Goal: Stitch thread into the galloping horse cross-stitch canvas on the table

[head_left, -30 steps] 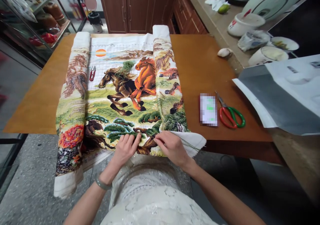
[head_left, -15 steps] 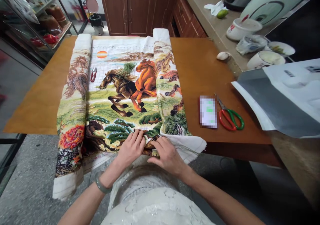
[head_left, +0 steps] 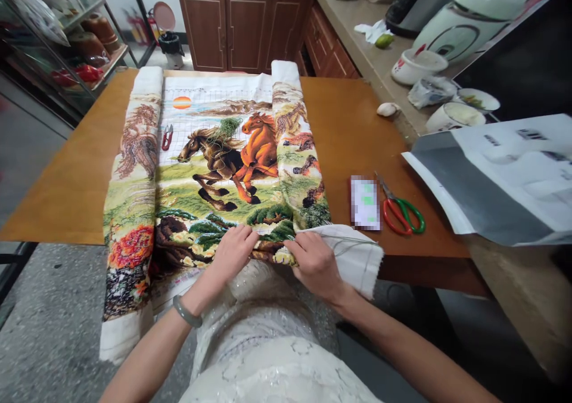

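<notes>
A large cross-stitch cloth point(head_left: 179, 179) with running horses lies over the table, both its sides rolled inward. My left hand point(head_left: 235, 249) is closed on its near edge, below the green pine boughs. To the right, my right hand point(head_left: 315, 263) grips the same edge beside the turned-back white corner point(head_left: 353, 251), where loose dark threads trail. Whether a needle is in my fingers cannot be made out. On the cloth rest a tangle of green thread point(head_left: 230, 127) and small red thread snips point(head_left: 167, 137).
Red-and-green handled scissors point(head_left: 402, 212) and a blurred-out phone-sized object point(head_left: 365, 203) lie on the brown table point(head_left: 348, 135). At right, a sheet of printed paper point(head_left: 500, 176) overhangs the counter. Bowls point(head_left: 456, 117) and a garlic bulb point(head_left: 388, 109) sit behind it.
My right hand has moved slightly right, pulling the near edge and white corner outward. The hands are farther apart, and my left fingers have curled in. The camera view has shifted a little.
</notes>
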The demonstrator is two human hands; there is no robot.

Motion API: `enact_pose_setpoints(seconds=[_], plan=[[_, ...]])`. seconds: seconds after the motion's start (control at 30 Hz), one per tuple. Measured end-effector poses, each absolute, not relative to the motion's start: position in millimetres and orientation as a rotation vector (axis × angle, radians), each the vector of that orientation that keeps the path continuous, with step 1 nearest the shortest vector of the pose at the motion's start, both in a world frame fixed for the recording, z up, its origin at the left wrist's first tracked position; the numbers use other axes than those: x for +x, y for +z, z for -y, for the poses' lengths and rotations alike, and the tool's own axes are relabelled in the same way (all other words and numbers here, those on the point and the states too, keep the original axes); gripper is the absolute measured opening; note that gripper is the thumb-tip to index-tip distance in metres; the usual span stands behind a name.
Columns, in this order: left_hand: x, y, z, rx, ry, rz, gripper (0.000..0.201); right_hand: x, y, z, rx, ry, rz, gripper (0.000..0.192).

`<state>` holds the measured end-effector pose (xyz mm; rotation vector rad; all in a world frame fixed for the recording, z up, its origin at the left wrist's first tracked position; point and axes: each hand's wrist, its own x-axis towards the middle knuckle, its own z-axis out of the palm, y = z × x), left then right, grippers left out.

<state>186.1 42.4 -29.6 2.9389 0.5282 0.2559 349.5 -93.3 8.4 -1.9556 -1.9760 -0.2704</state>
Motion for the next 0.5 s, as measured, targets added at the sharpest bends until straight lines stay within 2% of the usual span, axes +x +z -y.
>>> enact_pose_setpoints(seconds=[0.1, 0.23, 0.3, 0.37, 0.5], plan=[[188.3, -29.2, -46.2, 2.764, 0.266, -0.601, 0.018, 355.6, 19.3, 82.4, -1.946, -0.351, 1.933, 0.023], [195.4, -22.3, -61.9, 2.425, 0.278, -0.782, 0.005, 372.5, 29.4, 48.9, -1.923, -0.498, 1.907, 0.020], [199.9, -17.9, -74.7, 2.092, 0.298, -0.803, 0.006, 384.4, 27.2, 19.6, -1.891, -0.530, 1.949, 0.017], [204.3, -14.4, -88.1, 1.729, 0.303, -0.753, 0.014, 397.1, 19.5, -15.0, -1.826, -0.412, 2.027, 0.014], [210.8, -9.7, -105.3, 1.297, 0.260, -0.727, 0.027, 418.4, 5.3, -69.7, -1.656, 0.069, 2.078, 0.003]])
